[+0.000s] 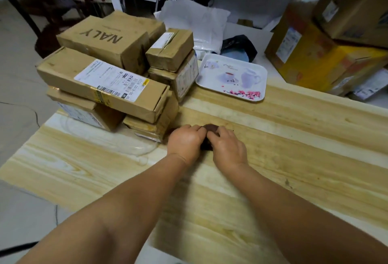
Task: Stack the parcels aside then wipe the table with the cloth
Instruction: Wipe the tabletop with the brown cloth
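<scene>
Cloth [210, 127]: a small dark brown wad, bunched up and mostly hidden under the two hands, lying on the pale wood-grain surface [273, 158] just right of the parcels [117, 79]. The parcels are brown cardboard boxes with white shipping labels, piled in several layers at the surface's far left corner; the lowest boxes reach close to the left edge. A white tray [232, 76] printed with cups and pink blossoms sits beyond the cloth, just beside the pile. Larger cartons [327, 53] stand at the far right. Bare wood spreads wide to the right of the hands and toward the near edge. The left hand [184, 140] and right hand [227, 148] lie side by side, knuckles up, fingers curled down over the cloth, gripping it, forearms stretched forward.
</scene>
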The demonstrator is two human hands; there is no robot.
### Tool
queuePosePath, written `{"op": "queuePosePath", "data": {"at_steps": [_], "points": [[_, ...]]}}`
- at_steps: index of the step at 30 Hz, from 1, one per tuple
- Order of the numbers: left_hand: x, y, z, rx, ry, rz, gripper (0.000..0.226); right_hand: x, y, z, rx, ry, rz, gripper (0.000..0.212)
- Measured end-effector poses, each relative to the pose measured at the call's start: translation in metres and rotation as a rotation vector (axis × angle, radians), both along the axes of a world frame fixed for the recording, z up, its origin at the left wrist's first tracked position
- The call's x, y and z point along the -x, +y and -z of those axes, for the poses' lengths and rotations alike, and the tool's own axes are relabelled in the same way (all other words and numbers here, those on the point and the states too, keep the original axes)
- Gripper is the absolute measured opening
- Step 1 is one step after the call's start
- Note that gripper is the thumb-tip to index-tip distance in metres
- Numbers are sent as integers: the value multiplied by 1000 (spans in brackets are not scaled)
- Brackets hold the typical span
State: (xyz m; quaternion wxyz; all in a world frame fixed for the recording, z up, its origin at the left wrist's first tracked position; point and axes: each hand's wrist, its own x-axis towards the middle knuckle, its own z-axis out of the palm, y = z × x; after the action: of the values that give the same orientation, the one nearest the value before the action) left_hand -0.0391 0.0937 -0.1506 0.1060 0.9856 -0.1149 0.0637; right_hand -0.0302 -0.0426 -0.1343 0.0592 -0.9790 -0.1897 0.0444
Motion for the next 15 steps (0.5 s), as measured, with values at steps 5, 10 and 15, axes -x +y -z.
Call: {"op": "queuePosePath", "data": {"at_steps": [5,10,15], "points": [[-53,-14,-4,89,-20,-43,15,-67,-16,-1,-84,123,140,49],[-60,-17,6,59,160,-120,44,-67,-10,12,-86,141,97,62],[-41,-19,6,111,120,-146,37,-55,2,14,-137,50,110,37]]}}
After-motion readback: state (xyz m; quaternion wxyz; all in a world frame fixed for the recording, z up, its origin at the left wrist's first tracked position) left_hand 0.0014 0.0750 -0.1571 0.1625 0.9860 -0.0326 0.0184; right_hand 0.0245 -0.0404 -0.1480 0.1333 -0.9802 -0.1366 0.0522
